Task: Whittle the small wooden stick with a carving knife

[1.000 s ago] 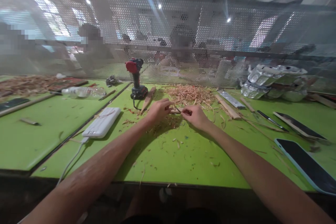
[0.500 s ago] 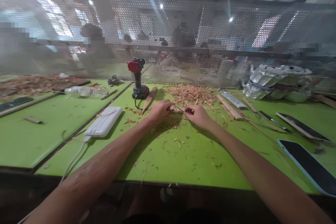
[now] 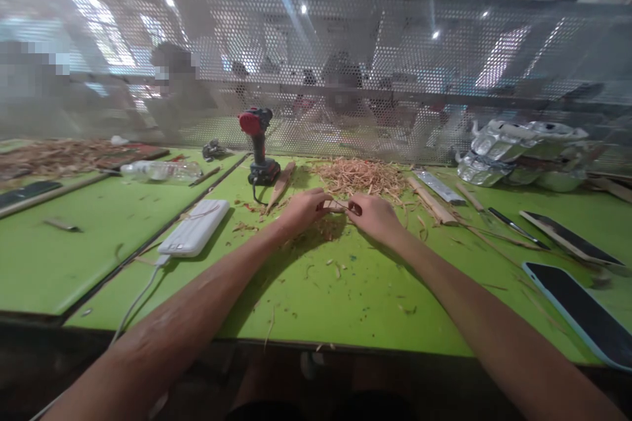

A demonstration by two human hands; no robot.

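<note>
At the middle of the green worktop, my left hand (image 3: 307,208) is closed in a pinch on a thin, dark strip (image 3: 340,202). Facing it a short gap away, my right hand (image 3: 374,216) pinches the strip's other end, fingers curled. A short pale wooden piece (image 3: 338,208) lies just under the strip, between the fingertips. My fingers hide most of both things, so their full shape cannot be made out. Behind the hands rises a heap of wood shavings (image 3: 363,176).
A red and black cordless drill (image 3: 259,145) stands back left beside a pointed wooden slat (image 3: 281,187). Nearer lies a white power bank (image 3: 195,229) with its cable. To the right are a flat wooden stick (image 3: 433,202), a pen-like tool (image 3: 516,227) and a blue-edged phone (image 3: 577,312).
The fingertips of both hands have shifted slightly around the thin strip, which now lies more level between them. Loose shavings and tools stay where they were.
</note>
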